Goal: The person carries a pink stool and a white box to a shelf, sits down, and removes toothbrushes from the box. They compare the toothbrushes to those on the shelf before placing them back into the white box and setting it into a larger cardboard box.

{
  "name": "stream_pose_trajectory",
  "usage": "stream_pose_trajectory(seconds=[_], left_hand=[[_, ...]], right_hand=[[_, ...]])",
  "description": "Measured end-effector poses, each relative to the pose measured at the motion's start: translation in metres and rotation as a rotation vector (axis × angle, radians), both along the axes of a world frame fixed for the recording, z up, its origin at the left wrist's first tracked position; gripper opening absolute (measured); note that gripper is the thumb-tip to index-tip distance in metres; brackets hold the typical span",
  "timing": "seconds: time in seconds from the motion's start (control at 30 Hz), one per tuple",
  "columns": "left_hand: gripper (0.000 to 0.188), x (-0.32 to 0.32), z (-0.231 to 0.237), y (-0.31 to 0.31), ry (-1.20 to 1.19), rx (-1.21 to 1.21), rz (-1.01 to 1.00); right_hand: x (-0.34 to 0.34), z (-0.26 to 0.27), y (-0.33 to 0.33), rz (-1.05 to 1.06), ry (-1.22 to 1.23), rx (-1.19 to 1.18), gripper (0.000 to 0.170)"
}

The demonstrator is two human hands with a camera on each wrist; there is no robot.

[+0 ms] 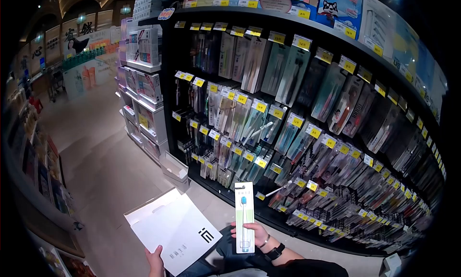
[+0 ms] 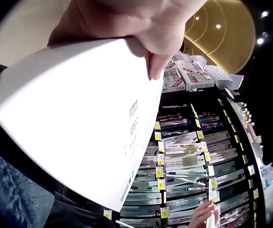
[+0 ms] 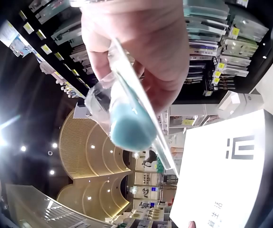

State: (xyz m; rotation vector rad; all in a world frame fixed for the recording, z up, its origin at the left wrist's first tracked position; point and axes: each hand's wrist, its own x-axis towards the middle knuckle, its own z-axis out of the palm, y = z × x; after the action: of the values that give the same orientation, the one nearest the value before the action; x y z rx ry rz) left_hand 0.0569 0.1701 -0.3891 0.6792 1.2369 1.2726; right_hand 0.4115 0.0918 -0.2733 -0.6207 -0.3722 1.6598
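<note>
One person's left hand (image 1: 154, 261), thumb on the upper face, gripping by its near edge a white cardboard box (image 1: 175, 231) with black printed characters and a black angular logo; box tilted, above the lap. One right hand (image 1: 257, 233), fingers and thumb closed round a toothbrush package (image 1: 244, 218), narrow, upright, white and pale green card with clear plastic front, white toothbrush with blue head (image 1: 244, 200) inside; held to the right of the box, apart from it. One black wristwatch (image 1: 275, 251) and one silver-coloured bracelet (image 1: 264, 241), right wrist. One tall black display rack (image 1: 307, 128), before the person, hung with rows of packaged toothbrushes under yellow and white price tags. One white shelving unit (image 1: 144, 85) of boxed goods, beyond the box. One pale tiled floor (image 1: 96, 181), left of the rack.
</note>
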Motion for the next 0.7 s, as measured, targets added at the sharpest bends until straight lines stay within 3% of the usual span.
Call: stream_pose_trajectory(seconds=[0.27,0.37,0.7], left_hand=[[0.047,0.052,0.012,0.058,-0.021,-0.113,-0.118],[0.049,0.058,-0.028,0.073,0.067,-0.121,-0.138],[0.048,0.061,-0.03,0.087,0.025,-0.167,-0.21]], right_hand=[[0.033,-0.01,0.044,-0.08,0.0,-0.062,0.048],[0.04,-0.009,0.059,-0.079,-0.008,-0.078,0.046],[0.044,-0.018,0.075,-0.057,0.084,-0.13,0.047]])
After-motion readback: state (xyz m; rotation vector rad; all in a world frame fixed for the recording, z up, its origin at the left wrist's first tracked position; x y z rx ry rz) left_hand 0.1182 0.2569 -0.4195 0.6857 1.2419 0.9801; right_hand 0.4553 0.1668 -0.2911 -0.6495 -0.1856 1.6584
